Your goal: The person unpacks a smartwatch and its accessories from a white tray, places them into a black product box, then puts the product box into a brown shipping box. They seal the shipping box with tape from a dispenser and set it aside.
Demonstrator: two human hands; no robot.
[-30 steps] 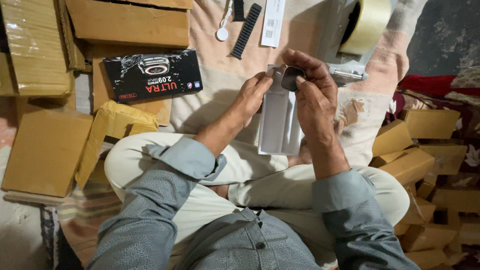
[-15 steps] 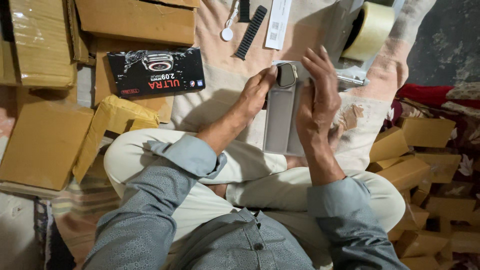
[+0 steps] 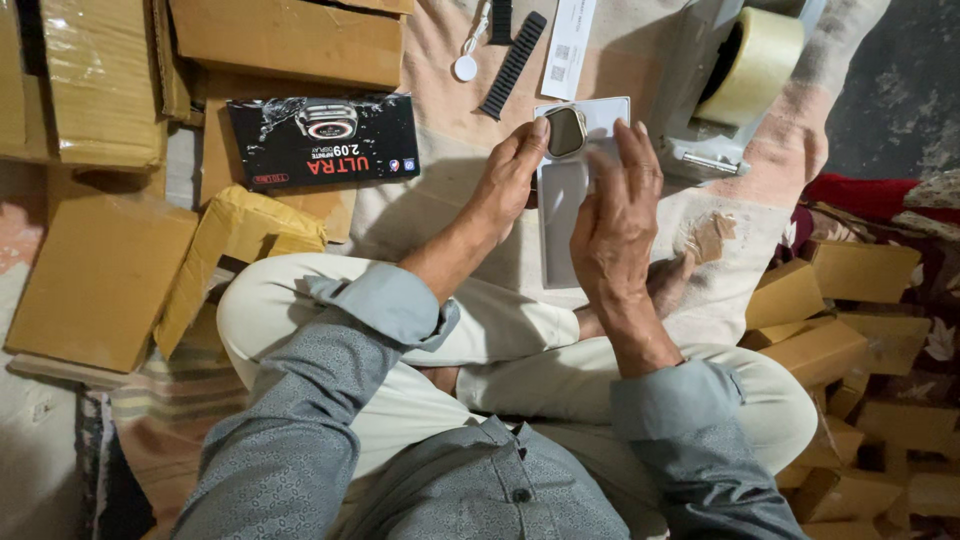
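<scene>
- Stacked brown cardboard cartons (image 3: 290,40) lie beyond the tray, to its left; a black printed watch box (image 3: 322,140) rests against them.
- Long white plastic packaging tray (image 3: 563,215) stands over the lap.
- Left hand (image 3: 507,185) grasps the tray's left edge, thumb by the watch.
- Right hand (image 3: 615,220) is spread beside the tray, fingers released.
- Small dark square watch body (image 3: 566,131) sits at the tray's far end.
- Risk: held one-handed, the tray may tilt and shed the unseated watch.
- Half a second ago the right hand stood more upright.
</scene>
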